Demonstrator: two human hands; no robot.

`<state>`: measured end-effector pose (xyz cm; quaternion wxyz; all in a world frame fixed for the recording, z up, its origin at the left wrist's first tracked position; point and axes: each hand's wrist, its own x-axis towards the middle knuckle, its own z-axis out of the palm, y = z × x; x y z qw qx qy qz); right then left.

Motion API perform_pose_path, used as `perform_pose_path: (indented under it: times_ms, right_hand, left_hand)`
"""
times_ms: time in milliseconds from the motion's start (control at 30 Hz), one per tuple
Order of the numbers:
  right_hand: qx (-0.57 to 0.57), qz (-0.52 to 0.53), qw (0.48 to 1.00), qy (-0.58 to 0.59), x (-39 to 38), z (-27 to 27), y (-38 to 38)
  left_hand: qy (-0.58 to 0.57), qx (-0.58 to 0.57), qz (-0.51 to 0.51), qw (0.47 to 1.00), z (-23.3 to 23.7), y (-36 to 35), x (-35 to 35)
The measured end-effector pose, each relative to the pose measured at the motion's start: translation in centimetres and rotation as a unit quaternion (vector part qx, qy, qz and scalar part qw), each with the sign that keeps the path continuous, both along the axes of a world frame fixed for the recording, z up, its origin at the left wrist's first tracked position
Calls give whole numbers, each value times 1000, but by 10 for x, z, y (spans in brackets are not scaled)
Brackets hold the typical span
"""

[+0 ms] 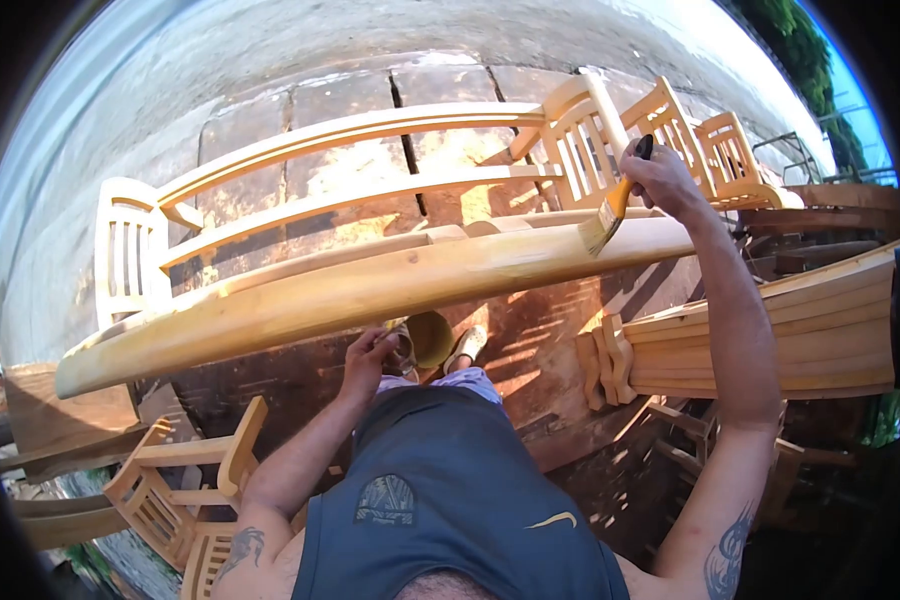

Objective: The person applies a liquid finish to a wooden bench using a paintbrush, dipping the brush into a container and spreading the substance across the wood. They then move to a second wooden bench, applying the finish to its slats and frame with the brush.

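Note:
My right hand (pixel 660 180) is closed around a paintbrush (pixel 615 212) with a yellow-orange handle and a black end. Its bristles rest on the upper face of a long, pale wooden rail (pixel 390 283), toward the rail's right end. The rail belongs to a bench-like piece and runs across in front of me, with a glossy surface. Below its near edge, my left hand (pixel 370 352) is closed at the rim of a round, yellowish container (pixel 431 338), held close to my body. The hand partly hides the container's left side.
Beyond the rail stands a slatted wooden bench frame (pixel 360 125). More slatted chairs (pixel 725 150) are at the far right. A stack of curved wooden parts (pixel 760 345) lies to my right, and a wooden chair (pixel 185 490) stands at lower left. Sheet panels cover the ground.

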<state>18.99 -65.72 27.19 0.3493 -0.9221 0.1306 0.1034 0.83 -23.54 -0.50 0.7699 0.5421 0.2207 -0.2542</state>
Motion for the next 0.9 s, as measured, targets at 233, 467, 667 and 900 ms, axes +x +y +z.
perform_pose_path:
  times_ms: [233, 467, 667, 900]
  right_hand:
    - [-121, 230, 965, -39, 20, -25, 122]
    - [118, 186, 975, 2, 33, -17, 180]
    - [-132, 153, 979, -18, 37, -29, 98]
    - [84, 134, 987, -7, 26, -30, 112]
  left_hand:
    - [12, -18, 5, 1000, 6, -3, -1]
    - [-11, -14, 16, 1000, 2, -7, 3]
    - [-4, -1, 26, 1000, 6, -1, 5]
    - [9, -9, 5, 1000, 2, 2, 3]
